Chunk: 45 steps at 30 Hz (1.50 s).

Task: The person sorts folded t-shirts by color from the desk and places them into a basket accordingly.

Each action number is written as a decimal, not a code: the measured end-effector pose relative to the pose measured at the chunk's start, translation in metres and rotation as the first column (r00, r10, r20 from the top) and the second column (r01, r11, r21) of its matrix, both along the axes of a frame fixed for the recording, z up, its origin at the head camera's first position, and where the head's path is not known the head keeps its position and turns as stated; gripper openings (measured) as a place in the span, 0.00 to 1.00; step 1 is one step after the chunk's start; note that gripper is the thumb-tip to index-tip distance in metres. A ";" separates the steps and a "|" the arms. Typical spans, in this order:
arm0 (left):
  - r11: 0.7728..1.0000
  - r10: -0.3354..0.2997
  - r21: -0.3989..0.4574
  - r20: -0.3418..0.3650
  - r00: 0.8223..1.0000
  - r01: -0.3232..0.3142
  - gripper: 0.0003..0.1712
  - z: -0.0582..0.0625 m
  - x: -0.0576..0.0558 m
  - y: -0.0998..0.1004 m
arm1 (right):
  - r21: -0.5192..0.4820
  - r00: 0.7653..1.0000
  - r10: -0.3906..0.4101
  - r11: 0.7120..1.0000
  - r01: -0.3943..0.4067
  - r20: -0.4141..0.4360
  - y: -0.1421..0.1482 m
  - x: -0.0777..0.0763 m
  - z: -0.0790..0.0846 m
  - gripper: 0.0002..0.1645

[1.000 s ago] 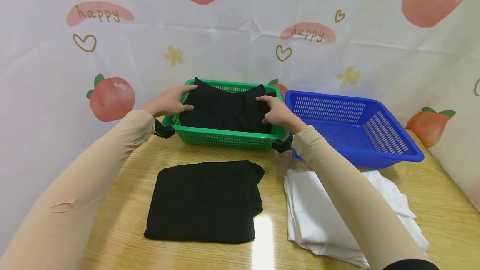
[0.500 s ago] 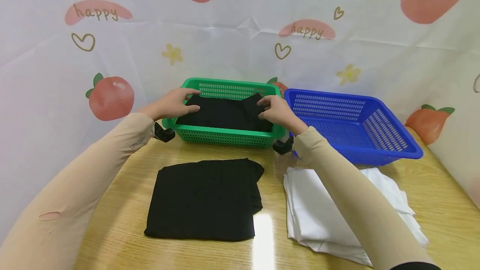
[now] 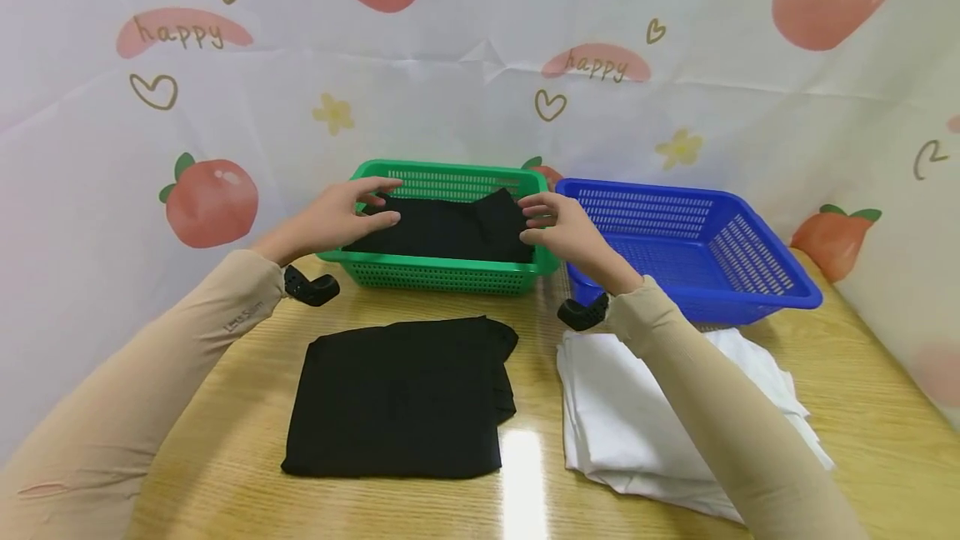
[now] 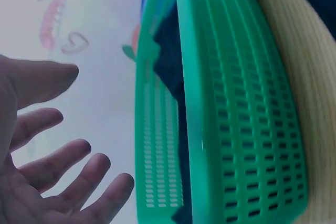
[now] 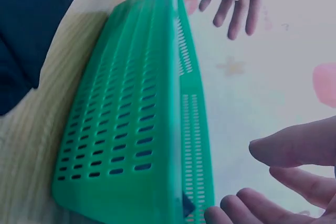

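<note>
Folded black cloth (image 3: 442,227) lies inside the green plastic basket (image 3: 442,274), one corner sticking up at its right. Above the basket's left end is my left hand (image 3: 339,211), fingers spread and holding nothing. My right hand (image 3: 566,232) hovers over the right end, its fingers loosely bent with nothing between them. Both wrist views show the hands apart from the basket wall. Nearer me on the table lies a second folded black cloth (image 3: 393,398), some of its layers sticking out at the right.
A blue plastic basket (image 3: 697,307) stands to the right of the green one. Folded white cloth (image 3: 637,415) lies in front of it, partly hidden by my right forearm. A printed curtain (image 3: 420,65) hangs behind the wooden table (image 3: 240,407).
The black cloth has settled lower in the green basket after my hands let it go. Both hands have since drawn slightly back and apart. The view has shifted a little.
</note>
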<state>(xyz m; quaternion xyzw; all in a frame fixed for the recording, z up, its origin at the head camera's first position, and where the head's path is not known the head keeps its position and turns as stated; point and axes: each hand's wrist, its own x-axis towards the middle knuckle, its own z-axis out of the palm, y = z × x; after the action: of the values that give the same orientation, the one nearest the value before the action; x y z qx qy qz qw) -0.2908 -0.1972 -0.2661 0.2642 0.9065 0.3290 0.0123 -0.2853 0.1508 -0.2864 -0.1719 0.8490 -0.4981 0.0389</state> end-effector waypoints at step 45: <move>0.947 -0.191 0.297 0.221 0.956 0.120 0.30 -0.088 0.110 -0.075 | -0.283 0.835 0.268 0.949 -0.141 0.481 0.013 0.096 -0.062 0.35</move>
<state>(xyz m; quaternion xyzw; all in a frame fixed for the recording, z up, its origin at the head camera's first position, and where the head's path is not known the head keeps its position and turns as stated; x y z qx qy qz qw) -0.1807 -0.2720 -0.3544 0.2914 0.8184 0.4821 0.1135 -0.1892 0.1634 -0.3479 -0.1264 0.7188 -0.6160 0.2965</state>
